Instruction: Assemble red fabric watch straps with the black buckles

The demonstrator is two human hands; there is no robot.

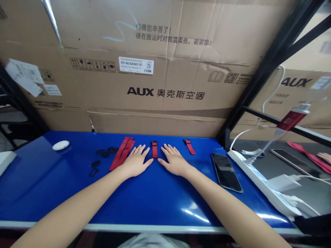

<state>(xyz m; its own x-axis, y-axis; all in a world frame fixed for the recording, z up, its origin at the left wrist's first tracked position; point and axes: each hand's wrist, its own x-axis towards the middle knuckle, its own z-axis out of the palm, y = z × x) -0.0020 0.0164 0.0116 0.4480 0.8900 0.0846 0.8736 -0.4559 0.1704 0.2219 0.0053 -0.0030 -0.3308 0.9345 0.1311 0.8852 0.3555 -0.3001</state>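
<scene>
My left hand (137,161) lies flat and open on the blue tabletop, its outer edge against several red webbing straps (120,155). My right hand (174,159) rests palm down with its fingers stretched out, holding nothing. Between the two hands sits a short red strap with a black buckle (154,150), its buckle end pointing away from me. A second buckled red strap (190,147) lies to the right, beyond my right hand. Left of the red straps is a loose group of black plastic buckles (110,150), with a couple more buckles (94,167) nearer to me.
A smartphone (227,172) and a white power strip (263,184) lie along the right side. A white oval object (60,145) sits at left. Behind stands a large cardboard panel (165,79). Another person's hand (325,157) shows at the far right near a red strap.
</scene>
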